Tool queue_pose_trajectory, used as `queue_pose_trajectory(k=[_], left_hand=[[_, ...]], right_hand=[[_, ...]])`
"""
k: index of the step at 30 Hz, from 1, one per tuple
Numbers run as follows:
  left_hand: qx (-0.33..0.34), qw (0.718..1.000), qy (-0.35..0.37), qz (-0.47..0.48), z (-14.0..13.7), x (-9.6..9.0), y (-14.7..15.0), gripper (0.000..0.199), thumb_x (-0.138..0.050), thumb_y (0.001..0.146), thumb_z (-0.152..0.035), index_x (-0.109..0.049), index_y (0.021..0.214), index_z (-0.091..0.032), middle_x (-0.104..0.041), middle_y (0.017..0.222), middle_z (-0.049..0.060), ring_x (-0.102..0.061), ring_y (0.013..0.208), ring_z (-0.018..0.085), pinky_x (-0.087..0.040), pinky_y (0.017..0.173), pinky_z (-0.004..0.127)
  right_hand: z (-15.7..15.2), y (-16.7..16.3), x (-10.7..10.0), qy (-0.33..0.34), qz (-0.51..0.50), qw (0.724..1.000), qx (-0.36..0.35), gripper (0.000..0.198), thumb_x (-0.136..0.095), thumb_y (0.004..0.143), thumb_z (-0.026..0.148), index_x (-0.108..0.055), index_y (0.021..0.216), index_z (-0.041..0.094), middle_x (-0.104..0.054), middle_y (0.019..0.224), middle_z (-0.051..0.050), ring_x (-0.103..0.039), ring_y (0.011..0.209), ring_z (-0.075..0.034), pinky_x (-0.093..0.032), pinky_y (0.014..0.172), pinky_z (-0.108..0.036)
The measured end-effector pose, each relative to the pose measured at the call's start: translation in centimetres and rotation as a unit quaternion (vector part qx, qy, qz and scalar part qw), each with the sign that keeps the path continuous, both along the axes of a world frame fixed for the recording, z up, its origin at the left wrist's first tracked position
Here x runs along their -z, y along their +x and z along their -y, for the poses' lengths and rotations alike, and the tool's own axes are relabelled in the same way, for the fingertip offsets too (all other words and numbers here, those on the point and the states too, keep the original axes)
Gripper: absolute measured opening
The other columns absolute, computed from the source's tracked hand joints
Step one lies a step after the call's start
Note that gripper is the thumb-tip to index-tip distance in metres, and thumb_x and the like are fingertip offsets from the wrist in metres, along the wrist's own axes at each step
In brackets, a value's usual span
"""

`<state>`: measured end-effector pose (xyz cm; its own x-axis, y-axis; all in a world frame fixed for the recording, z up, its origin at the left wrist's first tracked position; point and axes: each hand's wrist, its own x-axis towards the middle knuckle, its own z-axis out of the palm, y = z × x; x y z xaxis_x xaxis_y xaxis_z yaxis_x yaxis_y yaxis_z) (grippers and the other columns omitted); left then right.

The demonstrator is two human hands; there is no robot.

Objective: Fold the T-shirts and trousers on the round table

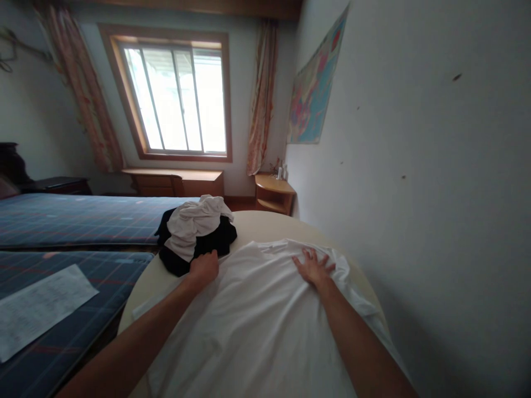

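Note:
A white T-shirt [257,326] lies spread over a round cream table [265,221], its neckline at the far side and soft creases across the body. My left hand [204,269] is closed on the shirt near its left shoulder. Flat on the right shoulder area rests my right hand [314,267], fingers spread on the fabric. Just beyond my left hand sits a crumpled heap of clothes, a pale garment [197,218] on top of a black one [224,235]. The near end of the shirt runs out of view at the bottom.
To the left are two beds with blue plaid covers [103,218], and a sheet of paper [45,307] lies on the nearer one. A white wall [415,221] stands close on the right. A corner shelf [274,185] and a low wooden desk [194,176] are beyond the table.

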<state>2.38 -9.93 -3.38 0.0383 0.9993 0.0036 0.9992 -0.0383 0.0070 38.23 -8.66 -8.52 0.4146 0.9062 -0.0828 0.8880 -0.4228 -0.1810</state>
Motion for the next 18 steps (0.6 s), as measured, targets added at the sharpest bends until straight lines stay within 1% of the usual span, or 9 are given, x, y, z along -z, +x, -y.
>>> queue_pose_trajectory(k=[3,6,8,10,14,16,18], left_hand=[[0.001,1.0,-0.007,-0.01,0.0,0.2,-0.7,0.025,-0.042,0.092,-0.015,-0.059,0.109,-0.011,-0.07,0.108,0.02,-0.068,0.102,0.031,-0.051,0.082,0.039],[-0.003,1.0,0.017,-0.01,-0.6,-0.4,-1.0,0.027,-0.037,0.093,-0.012,-0.058,0.11,-0.012,-0.07,0.107,0.019,-0.07,0.098,0.03,-0.053,0.078,0.037],[-0.003,0.999,0.049,-0.009,-1.3,-1.5,-1.2,0.03,-0.035,0.093,-0.01,-0.056,0.114,-0.012,-0.07,0.103,0.018,-0.071,0.096,0.029,-0.053,0.077,0.036],[0.005,0.996,0.088,-0.012,-2.2,-3.0,-1.3,0.03,-0.033,0.095,-0.011,-0.055,0.116,-0.013,-0.069,0.101,0.018,-0.07,0.096,0.029,-0.053,0.078,0.036],[0.021,0.985,0.168,-0.03,-3.9,-6.1,-1.4,0.032,-0.03,0.098,-0.014,-0.055,0.118,-0.015,-0.065,0.109,0.018,-0.068,0.097,0.03,-0.053,0.079,0.039],[0.034,0.98,0.193,-0.039,-4.7,-7.1,-1.2,0.033,-0.03,0.098,-0.012,-0.055,0.119,-0.017,-0.063,0.112,0.017,-0.066,0.1,0.03,-0.052,0.079,0.04],[0.05,0.976,0.207,-0.046,-5.2,-7.3,-0.5,0.034,-0.033,0.096,-0.01,-0.056,0.119,-0.016,-0.062,0.114,0.016,-0.062,0.107,0.03,-0.051,0.083,0.041]], right_hand=[[0.2,0.8,0.3,0.006,0.011,1.0,-0.011,0.081,-0.019,0.088,0.077,-0.025,0.155,0.033,-0.01,0.165,-0.003,-0.006,0.144,-0.051,-0.003,0.108,-0.074],[0.6,1.1,0.7,0.031,0.037,0.999,-0.018,0.075,-0.02,0.09,0.073,-0.027,0.154,0.034,-0.015,0.164,-0.002,-0.009,0.145,-0.049,-0.006,0.108,-0.073],[0.9,1.0,0.9,0.048,0.05,0.997,-0.021,0.072,-0.02,0.091,0.071,-0.029,0.153,0.035,-0.018,0.164,-0.001,-0.011,0.145,-0.047,-0.007,0.109,-0.072],[1.0,1.0,1.0,0.056,0.058,0.996,-0.02,0.071,-0.019,0.092,0.07,-0.031,0.153,0.035,-0.02,0.163,-0.001,-0.013,0.144,-0.047,-0.008,0.109,-0.071],[0.9,0.9,1.0,0.052,0.06,0.997,-0.011,0.072,-0.019,0.091,0.071,-0.031,0.153,0.036,-0.022,0.162,-0.001,-0.013,0.144,-0.046,-0.007,0.109,-0.071],[0.8,0.8,0.9,0.051,0.06,0.997,-0.006,0.072,-0.019,0.091,0.071,-0.031,0.153,0.036,-0.022,0.162,-0.001,-0.013,0.144,-0.045,-0.007,0.109,-0.07],[0.8,0.8,1.0,0.054,0.064,0.997,-0.002,0.071,-0.019,0.092,0.07,-0.032,0.152,0.036,-0.023,0.162,-0.001,-0.014,0.144,-0.045,-0.009,0.11,-0.069]])
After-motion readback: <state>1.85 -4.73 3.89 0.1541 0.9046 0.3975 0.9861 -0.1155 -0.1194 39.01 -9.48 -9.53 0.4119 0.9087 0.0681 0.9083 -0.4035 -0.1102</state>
